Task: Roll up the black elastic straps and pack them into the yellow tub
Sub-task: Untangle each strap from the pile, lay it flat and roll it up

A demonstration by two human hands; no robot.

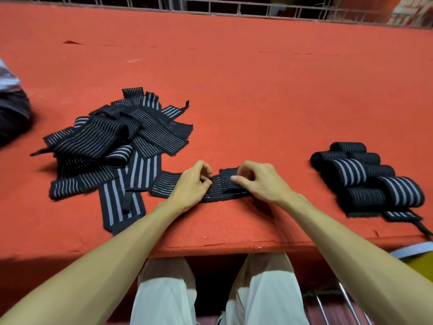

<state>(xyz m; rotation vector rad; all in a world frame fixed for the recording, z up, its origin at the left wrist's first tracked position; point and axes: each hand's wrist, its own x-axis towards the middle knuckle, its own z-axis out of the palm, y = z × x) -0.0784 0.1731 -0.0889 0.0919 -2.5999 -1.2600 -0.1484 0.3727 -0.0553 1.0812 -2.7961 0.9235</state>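
A black elastic strap point(164, 185) with thin white lines lies flat near the table's front edge, its right end folded over. My left hand point(191, 184) pinches the strap at its middle. My right hand point(255, 180) pinches the folded end just to the right. A loose pile of unrolled striped straps point(112, 141) lies to the left. Several rolled straps point(365, 177) sit in a cluster on the right. A yellow tub's corner point(419, 266) shows below the table edge at lower right.
The red felt-covered table point(234, 90) stretches far back to a metal railing point(210, 7). A dark bundle point(11, 113) sits at the left edge. My legs in light trousers point(210, 296) are under the table, beside a metal chair frame point(346, 303).
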